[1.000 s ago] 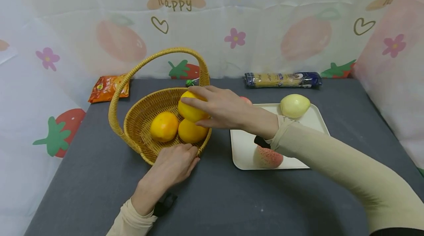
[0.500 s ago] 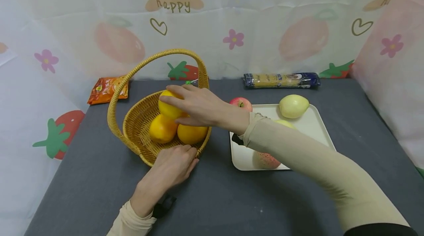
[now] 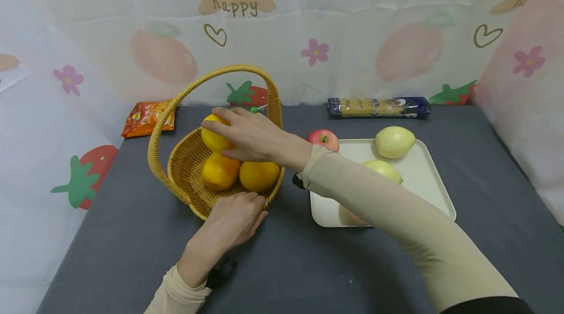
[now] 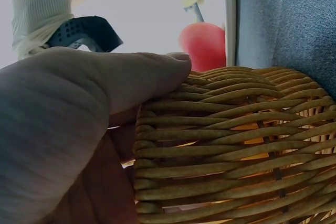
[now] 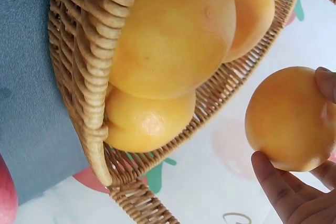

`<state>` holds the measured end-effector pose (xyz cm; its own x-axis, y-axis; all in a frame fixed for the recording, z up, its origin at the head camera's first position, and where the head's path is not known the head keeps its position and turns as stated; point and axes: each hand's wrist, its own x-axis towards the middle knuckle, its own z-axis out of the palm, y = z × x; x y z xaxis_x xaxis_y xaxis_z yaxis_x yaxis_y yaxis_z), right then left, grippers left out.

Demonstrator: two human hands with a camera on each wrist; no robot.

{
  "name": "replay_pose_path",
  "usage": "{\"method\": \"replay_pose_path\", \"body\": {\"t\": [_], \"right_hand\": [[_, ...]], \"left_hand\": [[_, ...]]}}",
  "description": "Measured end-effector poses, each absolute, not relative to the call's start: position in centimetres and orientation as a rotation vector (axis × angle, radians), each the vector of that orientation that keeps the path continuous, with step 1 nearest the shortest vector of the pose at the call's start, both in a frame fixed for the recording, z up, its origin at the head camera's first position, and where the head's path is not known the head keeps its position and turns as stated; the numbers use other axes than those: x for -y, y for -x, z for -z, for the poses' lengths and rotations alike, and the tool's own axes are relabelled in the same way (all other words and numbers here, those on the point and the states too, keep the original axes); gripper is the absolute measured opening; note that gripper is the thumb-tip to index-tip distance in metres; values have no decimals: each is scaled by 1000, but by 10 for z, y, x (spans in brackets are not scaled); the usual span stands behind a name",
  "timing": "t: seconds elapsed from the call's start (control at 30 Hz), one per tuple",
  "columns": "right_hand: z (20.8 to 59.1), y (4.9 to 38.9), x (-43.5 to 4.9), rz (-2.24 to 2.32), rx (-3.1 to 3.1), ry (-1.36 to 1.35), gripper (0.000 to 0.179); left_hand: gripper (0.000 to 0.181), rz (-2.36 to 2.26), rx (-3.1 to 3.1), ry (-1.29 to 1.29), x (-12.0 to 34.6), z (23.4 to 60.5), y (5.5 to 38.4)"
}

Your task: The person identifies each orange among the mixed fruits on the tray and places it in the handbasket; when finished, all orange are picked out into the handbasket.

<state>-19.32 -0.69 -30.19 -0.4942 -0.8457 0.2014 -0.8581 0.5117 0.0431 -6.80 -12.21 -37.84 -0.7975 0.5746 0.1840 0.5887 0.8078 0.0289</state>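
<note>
My left hand (image 3: 235, 216) grips the near rim of a yellow wicker basket (image 3: 180, 157); in the left wrist view its thumb (image 4: 147, 74) lies along the outer weave. Above the basket, my right hand (image 3: 255, 135) holds an orange (image 3: 213, 135) with thumb and fingers spread round it. In the right wrist view this held orange (image 5: 289, 121) is apart from the others. Two oranges (image 3: 220, 171) (image 3: 259, 176) show inside the basket in the head view. The right wrist view shows a third orange (image 5: 252, 14) in there, which the right hand hides from the head camera.
To the right stands a white tray (image 3: 436, 181) with two pale green fruits (image 3: 395, 141) (image 3: 382, 170) and a pinkish fruit (image 3: 352, 215) mostly under the right sleeve. A red apple (image 3: 323, 138) sits at its corner. Behind lie a spaghetti pack (image 3: 379, 107) and an orange snack bag (image 3: 147, 119).
My right hand has carried the orange leftward across the basket, uncovering the red apple and a pale green fruit. My left hand stays on the rim.
</note>
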Motion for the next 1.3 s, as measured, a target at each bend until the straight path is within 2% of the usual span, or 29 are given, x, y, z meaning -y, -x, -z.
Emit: {"method": "replay_pose_path", "body": {"t": [0.6,0.9,1.3], "right_hand": [[320,203,16,-11,2705,-1440,60],[325,209,15,5,2745,-1447,50],[327,210,15,-56,2770,-1435,47]], "left_hand": [[21,116,2823,920,122,378,67],[22,121,2837,913,122,378,67],[23,132,2850,913,122,376,67]]}}
